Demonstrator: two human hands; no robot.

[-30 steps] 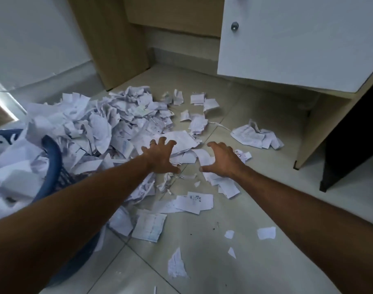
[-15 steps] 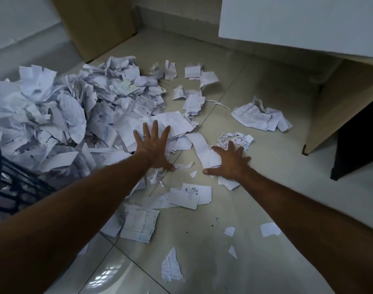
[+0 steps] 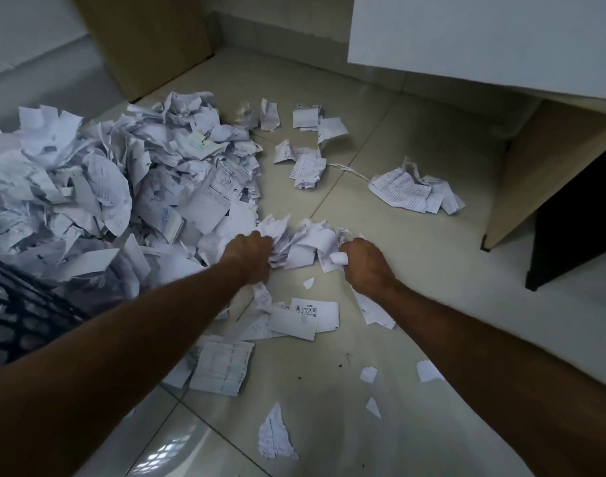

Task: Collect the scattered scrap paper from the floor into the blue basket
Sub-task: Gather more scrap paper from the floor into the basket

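Both hands, left hand (image 3: pixel 251 254) and right hand (image 3: pixel 365 266), clutch 1 crumpled paper wad (image 3: pixel 306 244) on the floor; the blue basket (image 3: pixel 22 311) sits left. Loose edges could spill during lifting.

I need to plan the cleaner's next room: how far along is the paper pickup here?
Early to midway, at a guess. Done: nothing certain; the blue basket shows only at the left edge, paper heaped over it. In hand: left hand and right hand grip a crumpled bunch between them. Left: the big pile, a printed clump near the cabinet, and small scraps on the tiles.
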